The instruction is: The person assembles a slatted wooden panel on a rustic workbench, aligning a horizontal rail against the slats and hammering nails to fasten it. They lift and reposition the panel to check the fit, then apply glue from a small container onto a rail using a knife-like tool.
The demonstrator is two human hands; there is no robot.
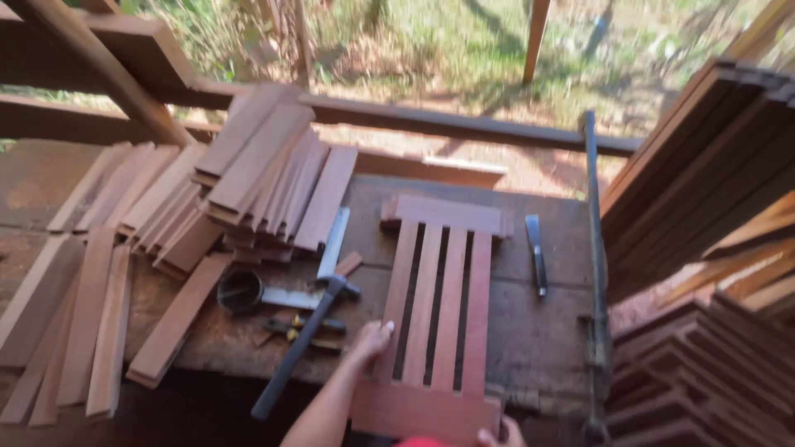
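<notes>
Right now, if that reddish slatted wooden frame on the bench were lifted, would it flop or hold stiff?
The reddish slatted wooden frame would probably stay stiff: four slats meet crosspieces at both ends. Being flat, it shouldn't roll. The left hand and right hand grip opposite sides, suggesting it handles better two-handed.

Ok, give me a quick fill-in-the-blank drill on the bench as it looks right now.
1. The slatted panel has ____ upright slats between its two cross pieces.
2. The left hand rests on the panel's ____ edge.
3. The hammer lies to the ____ of the panel.
4. The chisel lies on the panel's ____ side.

Missing words: four; left; left; right
</notes>
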